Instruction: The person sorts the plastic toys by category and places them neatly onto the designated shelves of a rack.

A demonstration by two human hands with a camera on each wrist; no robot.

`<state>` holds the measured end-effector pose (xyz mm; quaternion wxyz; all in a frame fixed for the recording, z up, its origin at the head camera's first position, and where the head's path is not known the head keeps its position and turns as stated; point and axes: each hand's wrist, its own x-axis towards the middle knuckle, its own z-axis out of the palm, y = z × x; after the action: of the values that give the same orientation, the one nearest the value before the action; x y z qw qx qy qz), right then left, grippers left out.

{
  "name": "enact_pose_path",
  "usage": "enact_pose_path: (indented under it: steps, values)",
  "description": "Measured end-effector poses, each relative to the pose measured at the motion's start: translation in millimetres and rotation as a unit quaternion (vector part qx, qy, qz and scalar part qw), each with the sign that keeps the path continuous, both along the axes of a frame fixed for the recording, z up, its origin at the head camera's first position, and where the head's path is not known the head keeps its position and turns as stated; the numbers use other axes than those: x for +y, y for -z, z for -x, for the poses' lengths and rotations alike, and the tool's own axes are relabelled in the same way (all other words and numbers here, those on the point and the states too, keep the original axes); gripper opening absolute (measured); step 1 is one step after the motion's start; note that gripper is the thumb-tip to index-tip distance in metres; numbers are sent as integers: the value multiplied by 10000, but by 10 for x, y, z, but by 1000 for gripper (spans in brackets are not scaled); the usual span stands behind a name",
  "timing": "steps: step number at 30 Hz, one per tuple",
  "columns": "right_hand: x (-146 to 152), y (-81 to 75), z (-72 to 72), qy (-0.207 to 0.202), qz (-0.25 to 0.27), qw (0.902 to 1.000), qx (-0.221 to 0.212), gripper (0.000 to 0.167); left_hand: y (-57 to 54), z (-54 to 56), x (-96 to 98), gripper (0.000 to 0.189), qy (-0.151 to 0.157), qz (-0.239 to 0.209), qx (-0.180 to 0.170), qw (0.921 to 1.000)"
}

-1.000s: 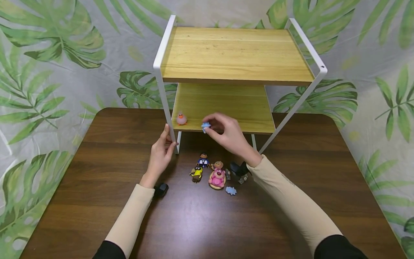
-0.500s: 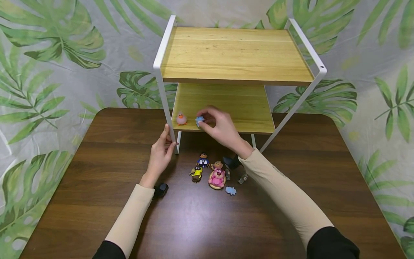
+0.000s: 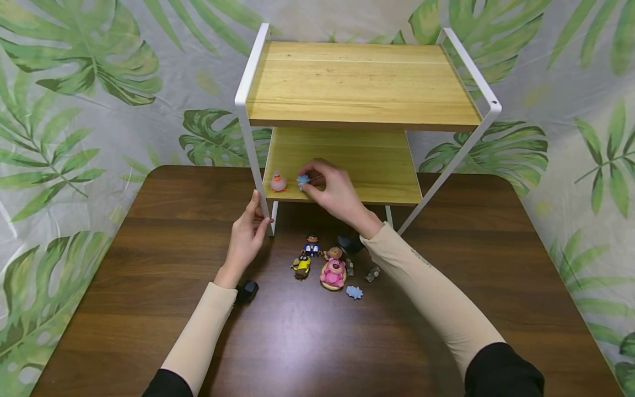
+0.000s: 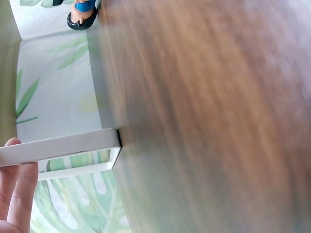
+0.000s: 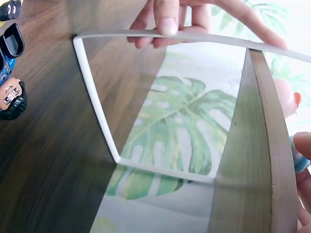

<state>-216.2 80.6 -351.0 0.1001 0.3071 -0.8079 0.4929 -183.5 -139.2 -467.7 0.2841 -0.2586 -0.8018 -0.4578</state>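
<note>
My left hand [image 3: 245, 234] grips the white front-left leg [image 4: 63, 145] of a two-tier wooden shelf rack, thumb on one side and fingers on the other. My right hand [image 3: 339, 193] pinches a small light-blue toy [image 3: 302, 181] between thumb and fingers at the front left of the lower shelf [image 3: 367, 165]. The fingers cover much of this toy; in the right wrist view only a blue edge shows past the board. Just left of it, a pale pink toy duck [image 3: 278, 182] with an orange beak stands on the same shelf.
On the brown table [image 3: 297, 342] before the rack lie a blue-suited figure [image 3: 312, 246], a yellow-clad figure [image 3: 301, 266], a pink bear [image 3: 333, 274], a light-blue cloud-shaped piece [image 3: 354, 292] and a small grey toy [image 3: 372, 274]. The upper board [image 3: 357, 82] overhangs the right hand's space.
My right hand has moved left and slightly deeper over the lower shelf with the light-blue toy, closer to the duck. My left hand has stayed on the leg.
</note>
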Motion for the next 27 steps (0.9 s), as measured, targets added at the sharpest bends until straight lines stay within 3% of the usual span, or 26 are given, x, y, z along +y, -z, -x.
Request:
enact_pose_path:
  steps: [27]
  values:
    - [8,7,23,46,-152,9999,18,21,8,2,-1,104,32,10,-24,10000]
